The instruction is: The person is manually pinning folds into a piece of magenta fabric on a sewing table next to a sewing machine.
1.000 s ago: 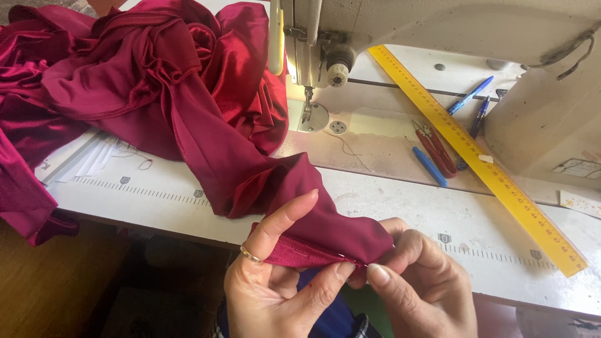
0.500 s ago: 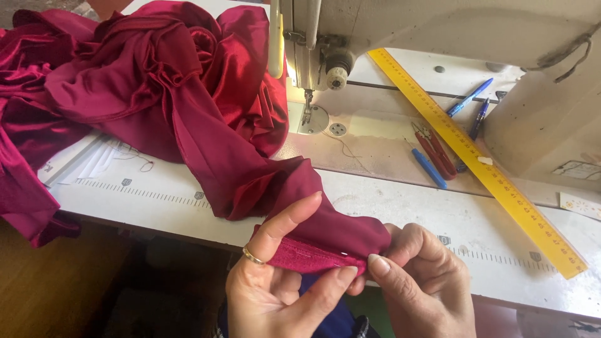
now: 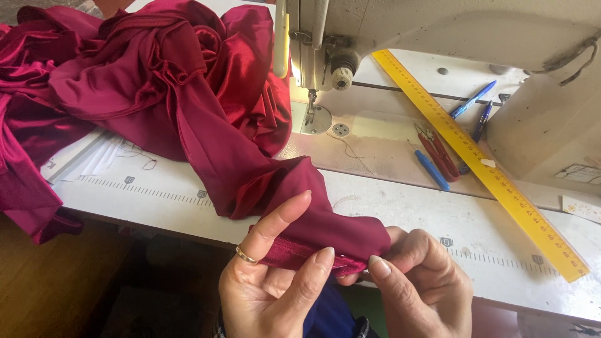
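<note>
Folded edge of dark red satin cloth (image 3: 313, 241) pinched at the near rim of the white table (image 3: 438, 219), just in front of the body. Left hand (image 3: 275, 281) clamped on the hem between thumb and forefinger, ring showing; right hand (image 3: 419, 281) gripping the same fold at its end, fingertips pressed together on it. Rest of the cloth heaped up at the far left, draped over the table edge and lying close to the sewing machine (image 3: 350, 37) and its needle. Slippery-looking weave, so likely to slide out of the pinch and let the fold spring open if pressure eases. Heavy pile hanging off the left side, probably enough drag to pull the hem askew or haul the strip away. Loose folds near the needle plate, possibly liable to snag there. Yellow ruler (image 3: 476, 156), blue pens (image 3: 472, 100) and red snips (image 3: 435, 153) lying well apart on the right, yet within sweep of a tugged length of cloth; snips perhaps a risk to the fine surface.
</note>
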